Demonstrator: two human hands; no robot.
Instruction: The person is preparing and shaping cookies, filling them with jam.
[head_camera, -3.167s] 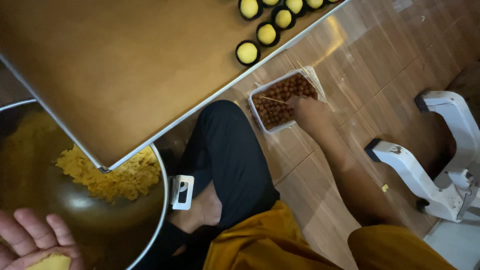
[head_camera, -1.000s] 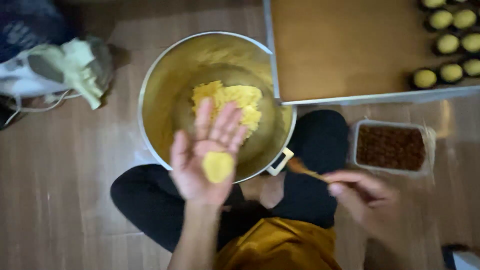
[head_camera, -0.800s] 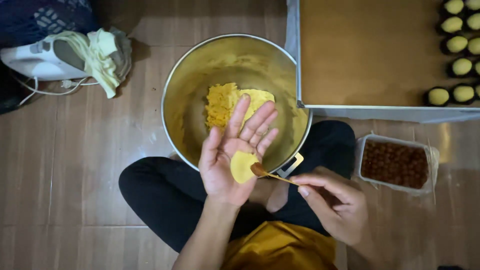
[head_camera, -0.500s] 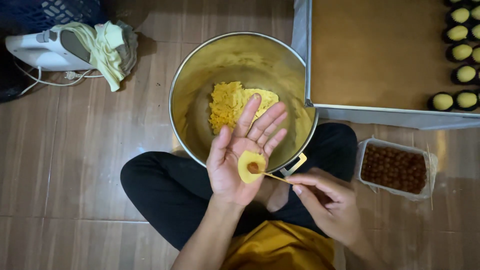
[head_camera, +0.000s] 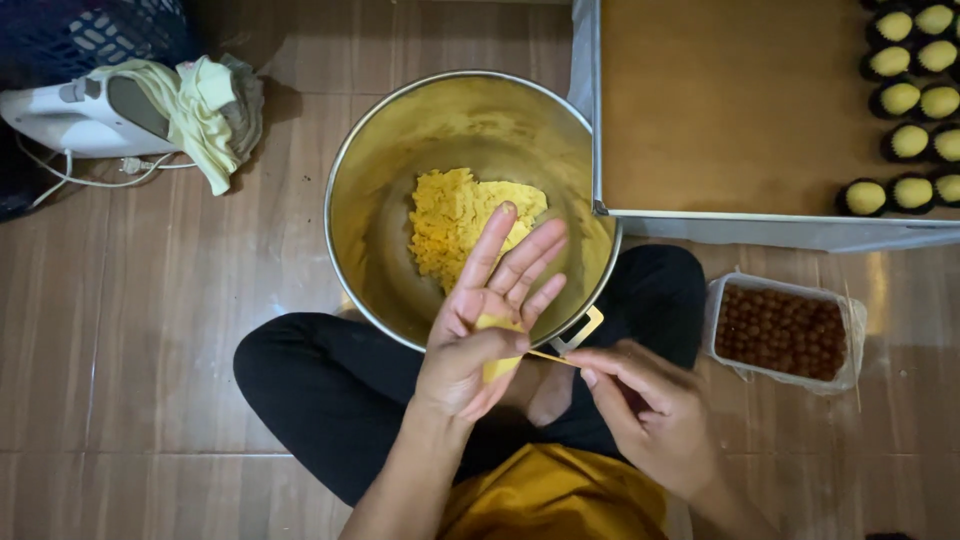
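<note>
- Dough piece (head_camera: 497, 360), yellow, is lying mid-frame in the left hand (head_camera: 480, 340), thumb folding over it, fingers straight and slightly apart above the steel bowl (head_camera: 380, 200).
- Right hand (head_camera: 650, 410) is pinching a thin stick (head_camera: 548, 355) touching the dough.

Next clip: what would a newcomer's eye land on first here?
First, the big metal bowl at the centre, with a heap of yellow dough inside. Just below it, the left hand folds around a small yellow dough piece, while the right hand holds a thin stick to it. At the top right, a tray carries rows of yellow balls in dark cups.
</note>
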